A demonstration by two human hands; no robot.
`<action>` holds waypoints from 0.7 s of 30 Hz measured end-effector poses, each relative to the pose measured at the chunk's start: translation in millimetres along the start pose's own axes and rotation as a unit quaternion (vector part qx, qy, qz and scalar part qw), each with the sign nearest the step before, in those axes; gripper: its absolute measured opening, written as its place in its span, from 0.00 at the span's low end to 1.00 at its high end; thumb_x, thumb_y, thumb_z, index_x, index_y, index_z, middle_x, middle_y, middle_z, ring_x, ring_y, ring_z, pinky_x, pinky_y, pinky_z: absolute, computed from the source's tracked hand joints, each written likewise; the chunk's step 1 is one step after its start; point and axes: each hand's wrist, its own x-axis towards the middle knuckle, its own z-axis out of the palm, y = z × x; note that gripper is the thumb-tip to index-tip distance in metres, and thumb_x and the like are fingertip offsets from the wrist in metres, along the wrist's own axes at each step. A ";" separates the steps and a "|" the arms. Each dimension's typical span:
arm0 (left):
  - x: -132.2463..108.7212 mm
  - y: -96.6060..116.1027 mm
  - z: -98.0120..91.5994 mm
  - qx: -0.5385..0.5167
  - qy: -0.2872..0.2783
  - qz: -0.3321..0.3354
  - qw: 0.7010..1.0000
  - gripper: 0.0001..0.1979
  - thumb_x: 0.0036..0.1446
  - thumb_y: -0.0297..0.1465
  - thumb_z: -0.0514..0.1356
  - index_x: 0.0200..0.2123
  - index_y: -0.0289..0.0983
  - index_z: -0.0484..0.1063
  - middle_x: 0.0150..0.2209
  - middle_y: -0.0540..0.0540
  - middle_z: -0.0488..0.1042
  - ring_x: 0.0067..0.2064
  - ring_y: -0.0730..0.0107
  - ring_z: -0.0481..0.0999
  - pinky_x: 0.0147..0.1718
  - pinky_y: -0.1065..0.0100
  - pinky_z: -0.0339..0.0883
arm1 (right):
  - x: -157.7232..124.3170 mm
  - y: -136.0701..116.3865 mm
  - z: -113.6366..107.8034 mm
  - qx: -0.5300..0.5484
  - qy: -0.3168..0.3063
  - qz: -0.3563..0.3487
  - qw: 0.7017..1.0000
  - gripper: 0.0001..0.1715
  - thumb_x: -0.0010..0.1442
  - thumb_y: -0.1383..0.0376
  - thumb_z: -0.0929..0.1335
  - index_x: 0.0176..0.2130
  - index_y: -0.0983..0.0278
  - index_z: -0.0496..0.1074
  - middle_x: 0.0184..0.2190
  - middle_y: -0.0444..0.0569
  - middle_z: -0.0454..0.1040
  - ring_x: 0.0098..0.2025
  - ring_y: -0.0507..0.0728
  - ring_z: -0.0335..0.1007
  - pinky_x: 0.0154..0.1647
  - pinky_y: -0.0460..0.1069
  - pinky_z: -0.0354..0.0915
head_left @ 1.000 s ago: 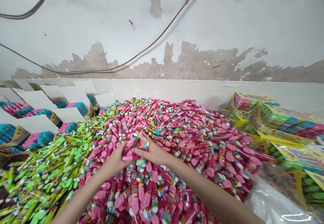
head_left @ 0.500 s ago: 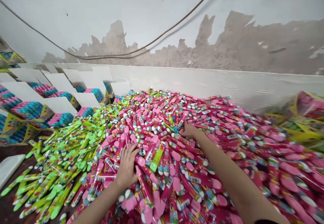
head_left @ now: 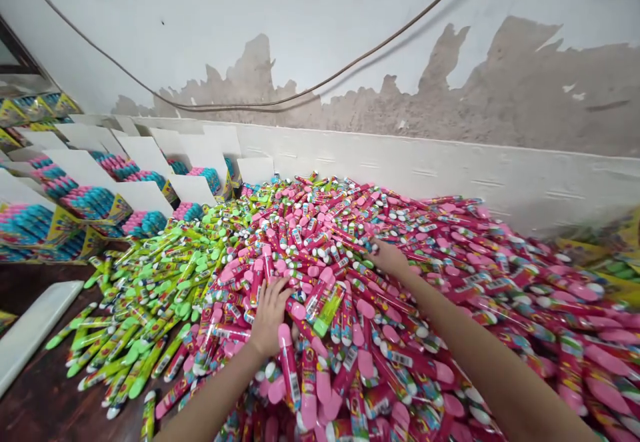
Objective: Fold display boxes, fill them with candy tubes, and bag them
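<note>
A big heap of pink tubes point(head_left: 320, 242) with white caps and barcode labels fills the middle and right of the view. My left hand point(head_left: 270, 319) lies on the heap, fingers apart, holding nothing visible. Farther up and to the right, my right hand point(head_left: 387, 259) presses into the tubes, its fingertips hidden among them. One lime green tube point(head_left: 329, 310) lies on the pink ones between my hands. A mass of lime green tubes point(head_left: 150, 302) adjoins the heap on the left.
White card display boxes point(head_left: 145, 192) holding pink and blue tubes stand at the left. A white board point(head_left: 35, 332) lies on the dark wooden floor point(head_left: 40, 302). A low white wall point(head_left: 400, 169) runs behind the heap, below peeling plaster and a hanging cable.
My hands, together at the heap's middle a second ago, have moved apart, the right one reaching farther into the tubes. The view has swung left, and the yellow packs have mostly left the right side.
</note>
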 end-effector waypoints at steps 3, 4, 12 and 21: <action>1.8 1.9 -3.1 0.000 -0.003 -0.008 1.000 0.29 0.44 0.31 0.56 0.53 0.33 0.60 0.60 0.33 0.59 0.63 0.52 0.55 0.62 0.44 0.41 | -6.1 -6.1 -28.2 0.080 0.021 -0.036 0.996 0.14 0.53 0.60 0.65 0.39 0.65 0.69 0.33 0.50 0.75 0.36 0.58 0.70 0.37 0.49 0.63; 2.5 3.0 -4.6 0.001 -0.008 -0.012 1.000 0.29 0.44 0.31 0.57 0.53 0.33 0.60 0.60 0.33 0.59 0.63 0.51 0.55 0.62 0.44 0.41 | -10.6 -10.3 -40.5 0.107 0.027 -0.050 0.993 0.13 0.53 0.60 0.64 0.37 0.65 0.69 0.31 0.49 0.74 0.34 0.57 0.69 0.36 0.48 0.63; 4.8 18.1 -25.2 -0.009 -0.053 -0.056 0.997 0.30 0.48 0.29 0.56 0.57 0.31 0.58 0.64 0.33 0.54 0.65 0.50 0.50 0.62 0.43 0.38 | -113.5 -90.0 -95.5 0.257 -0.063 -0.222 0.938 0.13 0.52 0.56 0.66 0.31 0.65 0.71 0.26 0.43 0.72 0.29 0.53 0.67 0.33 0.47 0.64; -44.0 53.3 -22.3 -0.158 0.148 -0.235 0.948 0.28 0.60 0.26 0.43 0.64 0.32 0.46 0.65 0.36 0.50 0.67 0.57 0.46 0.64 0.47 0.42 | -196.3 -103.2 -77.0 0.195 -0.059 -0.224 0.953 0.34 0.57 0.46 0.65 0.59 0.54 0.62 0.51 0.50 0.69 0.49 0.59 0.68 0.49 0.53 0.63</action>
